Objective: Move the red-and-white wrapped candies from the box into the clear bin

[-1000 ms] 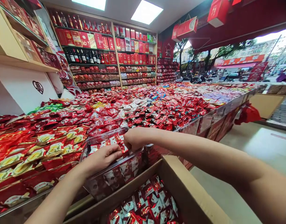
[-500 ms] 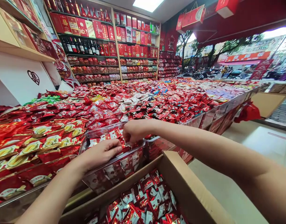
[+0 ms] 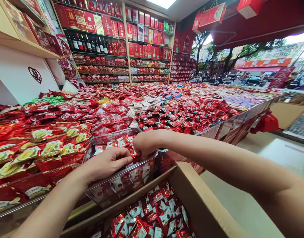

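Note:
A clear plastic bin [image 3: 106, 195] stands at the front of the display, with small red-and-white wrapped packets [image 3: 123, 141] in it. My left hand [image 3: 109, 163] reaches over its front rim, palm down and fingers apart from the thumb, lying on the packets. At the bin's right end, my right hand [image 3: 148, 142] points down with its fingers curled in among the packets; the fingertips and anything they hold are hidden. Below, an open cardboard box [image 3: 203, 198] contains loose packets [image 3: 158, 213] of the same red-and-white kind.
Gold-and-red snack packs [image 3: 30, 153] fill the section at left. Heaps of red wrapped sweets [image 3: 169, 117] cover the display beyond the bin. Shelves with bottles [image 3: 89, 43] and red boxes line the back wall. Tiled floor [image 3: 273, 165] lies at right, beside the display.
The view has shifted slightly. My right hand has turned a little and sits slightly lower in the bin's right end. My left hand stays over the front rim.

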Motion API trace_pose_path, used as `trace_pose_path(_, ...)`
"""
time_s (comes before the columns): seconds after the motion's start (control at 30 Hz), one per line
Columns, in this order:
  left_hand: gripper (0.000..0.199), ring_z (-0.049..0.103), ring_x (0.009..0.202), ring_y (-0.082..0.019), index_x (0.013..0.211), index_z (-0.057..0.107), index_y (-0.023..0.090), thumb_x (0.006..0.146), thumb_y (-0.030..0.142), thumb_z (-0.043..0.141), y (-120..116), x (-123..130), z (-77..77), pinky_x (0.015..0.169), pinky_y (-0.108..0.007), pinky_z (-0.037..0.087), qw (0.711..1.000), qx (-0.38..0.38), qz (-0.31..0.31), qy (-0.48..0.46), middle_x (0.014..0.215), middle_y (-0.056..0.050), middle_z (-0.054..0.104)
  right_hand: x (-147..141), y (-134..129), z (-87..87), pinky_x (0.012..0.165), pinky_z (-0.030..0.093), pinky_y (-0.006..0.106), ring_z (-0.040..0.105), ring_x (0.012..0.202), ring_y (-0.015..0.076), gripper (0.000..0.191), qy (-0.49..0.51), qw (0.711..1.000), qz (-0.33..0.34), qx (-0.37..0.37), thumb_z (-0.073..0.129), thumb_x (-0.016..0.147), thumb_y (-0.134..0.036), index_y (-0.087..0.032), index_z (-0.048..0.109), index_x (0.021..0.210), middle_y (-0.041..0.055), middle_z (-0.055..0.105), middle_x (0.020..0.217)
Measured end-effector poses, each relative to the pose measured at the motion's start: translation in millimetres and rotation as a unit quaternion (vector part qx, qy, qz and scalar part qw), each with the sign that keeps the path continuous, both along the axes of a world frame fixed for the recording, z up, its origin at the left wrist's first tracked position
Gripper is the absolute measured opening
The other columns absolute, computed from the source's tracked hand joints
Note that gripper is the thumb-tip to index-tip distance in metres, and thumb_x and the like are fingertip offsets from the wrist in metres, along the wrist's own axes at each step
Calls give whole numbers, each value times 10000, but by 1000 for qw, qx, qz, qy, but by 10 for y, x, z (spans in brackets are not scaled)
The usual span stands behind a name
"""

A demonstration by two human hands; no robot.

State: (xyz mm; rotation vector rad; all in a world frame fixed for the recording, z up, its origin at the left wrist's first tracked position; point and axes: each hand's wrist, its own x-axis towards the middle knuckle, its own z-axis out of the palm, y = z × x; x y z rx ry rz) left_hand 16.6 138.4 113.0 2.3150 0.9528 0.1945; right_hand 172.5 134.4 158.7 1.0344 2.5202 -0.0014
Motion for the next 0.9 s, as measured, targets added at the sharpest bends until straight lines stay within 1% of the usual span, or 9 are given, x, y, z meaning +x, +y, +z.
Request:
trace_pose_path(0.1, 229, 438, 619, -123, 697, 536, 181, 769, 356, 408, 4, -5, -8, 568, -195, 360, 1000, -7, 0, -6, 628, 48, 465, -8, -17, 16, 475, 293, 227, 506, 555, 127, 236, -9, 1000, -14, 6, 555, 652, -166, -104, 668, 849, 75, 640, 718)
trace_pose_path(0.2, 233, 440, 614, -122, 694, 525, 185, 766, 376, 412, 6, 3, -19, 558, -190, 358, 1000, -15, 3, -5, 633, 49, 470, 20, -33, 56, 497, 298, 221, 507, 569, 118, 251, 22, 999, -26, 15, 583, 648, -195, -124, 664, 874, 65, 644, 731)
trace_pose_path(0.33, 232, 458, 635, -126, 722, 531, 186, 760, 387, 423, 1, 15, -21, 571, -189, 367, 1000, -22, 1, -9, 661, 46, 495, 96, -49, 70, 504, 293, 207, 500, 581, 100, 223, 88, 996, -10, 32, 560, 672, -194, -126, 666, 856, 48, 645, 734)
trace_pose_path(0.5, 240, 476, 652, -133, 724, 537, 183, 754, 395, 429, -12, 13, -5, 589, -192, 379, 1000, -20, -3, -5, 669, 42, 509, 134, -47, 6, 518, 301, 194, 516, 622, 100, 231, 137, 989, 14, 50, 556, 664, -147, -146, 666, 866, 38, 651, 769)
trace_pose_path(0.57, 238, 475, 648, -132, 716, 536, 183, 754, 392, 429, -12, 13, -3, 588, -192, 380, 1000, -18, -1, -3, 666, 43, 508, 117, -42, -17, 508, 295, 202, 520, 615, 112, 229, 115, 992, 19, 53, 571, 648, -148, -151, 671, 854, 47, 652, 755)
trace_pose_path(0.7, 234, 477, 655, -134, 721, 543, 181, 756, 383, 430, -6, 18, -6, 596, -194, 385, 1000, -11, -4, 3, 671, 37, 513, 74, -45, -30, 504, 293, 222, 523, 590, 137, 253, 62, 997, -5, 50, 595, 633, -179, -127, 667, 869, 84, 649, 727)
trace_pose_path(0.9, 290, 498, 674, -148, 749, 581, 182, 758, 423, 418, -26, 22, 15, 593, -196, 389, 1000, -18, 15, 5, 686, 28, 552, 90, -64, 30, 509, 306, 217, 520, 578, 123, 264, 33, 999, -23, -1, 568, 670, -207, -129, 656, 906, 74, 649, 750)
